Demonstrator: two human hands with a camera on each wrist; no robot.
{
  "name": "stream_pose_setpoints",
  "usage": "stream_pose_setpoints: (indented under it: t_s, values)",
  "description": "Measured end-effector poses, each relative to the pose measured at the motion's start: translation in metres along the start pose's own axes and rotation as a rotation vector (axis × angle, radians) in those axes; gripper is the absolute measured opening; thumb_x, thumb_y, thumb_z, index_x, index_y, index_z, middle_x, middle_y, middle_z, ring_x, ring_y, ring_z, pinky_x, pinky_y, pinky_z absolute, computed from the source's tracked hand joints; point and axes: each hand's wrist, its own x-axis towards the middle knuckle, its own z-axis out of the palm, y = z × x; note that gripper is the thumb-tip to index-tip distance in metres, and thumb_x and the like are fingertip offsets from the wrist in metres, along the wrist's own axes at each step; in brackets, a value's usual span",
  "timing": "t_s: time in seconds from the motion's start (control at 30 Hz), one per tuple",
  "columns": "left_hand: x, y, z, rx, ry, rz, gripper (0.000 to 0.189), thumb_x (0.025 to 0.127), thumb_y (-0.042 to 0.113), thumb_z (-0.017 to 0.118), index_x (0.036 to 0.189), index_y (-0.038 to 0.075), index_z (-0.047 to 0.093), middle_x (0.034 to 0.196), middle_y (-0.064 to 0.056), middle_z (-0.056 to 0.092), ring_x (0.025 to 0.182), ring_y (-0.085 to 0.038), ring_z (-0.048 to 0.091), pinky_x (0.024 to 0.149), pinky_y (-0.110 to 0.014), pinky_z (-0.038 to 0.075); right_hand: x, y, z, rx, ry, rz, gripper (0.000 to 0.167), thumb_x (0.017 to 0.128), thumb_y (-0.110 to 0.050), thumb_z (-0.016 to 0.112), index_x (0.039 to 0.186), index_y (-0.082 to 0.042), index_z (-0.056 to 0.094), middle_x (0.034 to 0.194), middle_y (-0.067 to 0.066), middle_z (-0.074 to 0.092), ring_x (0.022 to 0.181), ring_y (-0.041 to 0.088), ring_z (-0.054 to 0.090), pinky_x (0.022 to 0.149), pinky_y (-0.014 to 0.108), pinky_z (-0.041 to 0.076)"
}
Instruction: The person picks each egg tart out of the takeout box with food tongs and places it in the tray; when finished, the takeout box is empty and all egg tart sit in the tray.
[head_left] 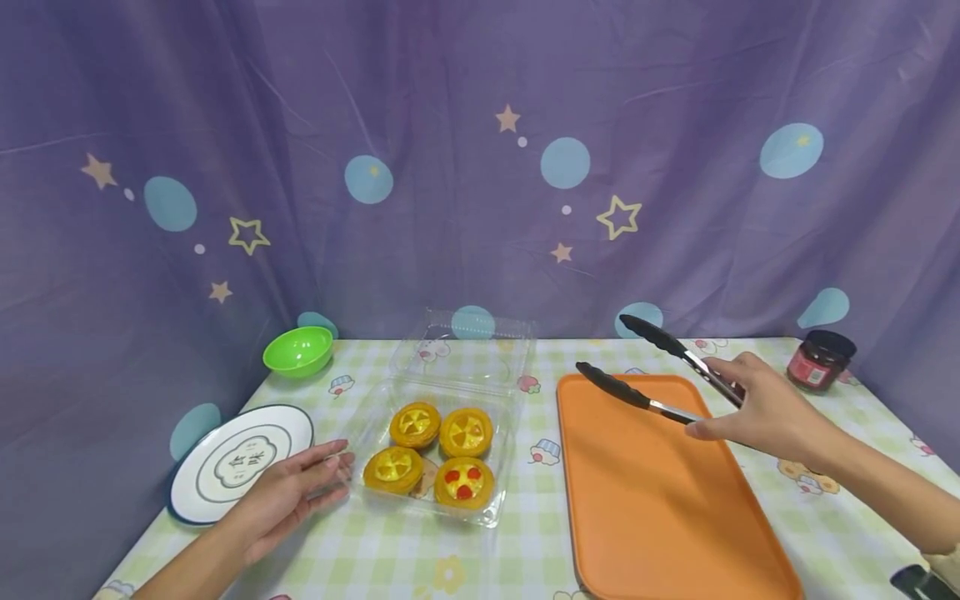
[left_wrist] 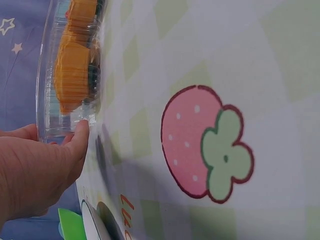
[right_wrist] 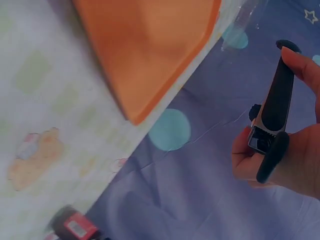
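Observation:
My right hand [head_left: 765,408] grips a pair of tongs [head_left: 675,408] with black tips, held spread apart over the orange tray [head_left: 675,517]. In the right wrist view the fingers wrap the tongs' dark handle [right_wrist: 280,95]. My left hand [head_left: 288,496] lies at the left side of a clear plastic container [head_left: 491,518], its fingers stretched out toward the wall. The left wrist view shows those fingertips [left_wrist: 82,131] right at the container's corner. Inside sit several tarts with yellow topping [head_left: 467,432] and a tart with red pieces [head_left: 464,483]. The container's clear lid [head_left: 465,354] stands folded back.
A white plate [head_left: 202,479] with a dark rim and printed characters lies at the left. Behind it stands a green bowl [head_left: 298,352]. A dark-lidded jar [head_left: 819,362] with a red label is at the far right. A purple curtain [head_left: 450,83] hangs behind the table.

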Motion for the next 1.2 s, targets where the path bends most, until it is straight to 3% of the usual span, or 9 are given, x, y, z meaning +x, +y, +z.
stream_pose_setpoints:
  t_s: [0.1, 0.33, 0.4, 0.5, 0.63, 0.97, 1.2]
  values:
    - [0.0, 0.0, 0.0, 0.003, 0.006, -0.004, 0.062, 0.102, 0.019, 0.049, 0.149, -0.008, 0.019, 0.146, -0.025, 0.037, 0.118, -0.018, 0.051, 0.101, -0.036, 0.049, 0.007, -0.009, -0.001, 0.006, -0.019, -0.028, 0.103, 0.065, -0.046, 0.087, 0.141, 0.006, 0.042, 0.1, 0.015, 0.048, 0.077, 0.023, 0.044, 0.06, 0.029, 0.04]
    - [0.001, 0.0, 0.001, 0.001, 0.009, -0.005, 0.062, 0.102, 0.02, 0.049, 0.149, -0.007, 0.02, 0.146, -0.026, 0.037, 0.118, -0.019, 0.051, 0.101, -0.037, 0.049, 0.017, -0.021, -0.005, 0.0, -0.055, -0.087, 0.102, 0.064, -0.046, 0.087, 0.14, 0.007, 0.044, 0.123, 0.026, 0.045, 0.099, 0.038, 0.052, 0.078, 0.049, 0.049]
    - [0.001, 0.0, 0.001, 0.0, 0.006, -0.003, 0.062, 0.102, 0.02, 0.05, 0.149, -0.008, 0.02, 0.145, -0.025, 0.038, 0.118, -0.018, 0.052, 0.101, -0.037, 0.049, 0.02, -0.024, -0.005, -0.001, -0.066, -0.098, 0.102, 0.064, -0.046, 0.087, 0.139, 0.007, 0.044, 0.123, 0.026, 0.046, 0.1, 0.037, 0.052, 0.08, 0.049, 0.049]
    - [0.001, 0.0, 0.0, 0.001, 0.005, 0.0, 0.063, 0.102, 0.02, 0.05, 0.149, -0.008, 0.02, 0.145, -0.024, 0.039, 0.117, -0.018, 0.052, 0.101, -0.037, 0.049, 0.024, -0.029, -0.004, 0.003, -0.08, -0.129, 0.101, 0.063, -0.043, 0.088, 0.138, 0.008, 0.045, 0.113, 0.022, 0.048, 0.093, 0.033, 0.05, 0.075, 0.043, 0.048]
    - [0.001, 0.0, 0.0, 0.003, 0.008, 0.001, 0.063, 0.102, 0.02, 0.05, 0.149, -0.008, 0.02, 0.145, -0.025, 0.038, 0.118, -0.018, 0.052, 0.101, -0.037, 0.05, 0.029, -0.04, 0.0, 0.003, -0.097, -0.155, 0.099, 0.062, -0.04, 0.089, 0.138, 0.008, 0.047, 0.097, 0.012, 0.045, 0.081, 0.023, 0.041, 0.064, 0.032, 0.037]
    - [0.001, -0.001, 0.0, 0.013, 0.007, 0.002, 0.062, 0.102, 0.02, 0.049, 0.149, -0.008, 0.02, 0.148, -0.028, 0.033, 0.122, -0.021, 0.049, 0.101, -0.037, 0.049, 0.042, -0.069, 0.013, 0.011, -0.138, -0.194, 0.093, 0.063, -0.03, 0.089, 0.138, 0.006, 0.047, 0.087, 0.007, 0.038, 0.077, 0.02, 0.034, 0.057, 0.029, 0.031]
    - [0.001, 0.0, 0.0, 0.004, 0.004, 0.002, 0.062, 0.102, 0.02, 0.049, 0.149, -0.008, 0.019, 0.146, -0.027, 0.036, 0.118, -0.018, 0.051, 0.101, -0.037, 0.049, 0.048, -0.08, 0.021, 0.024, -0.133, -0.261, 0.091, 0.062, -0.027, 0.089, 0.136, 0.007, 0.049, 0.09, 0.007, 0.04, 0.079, 0.02, 0.035, 0.059, 0.029, 0.033]
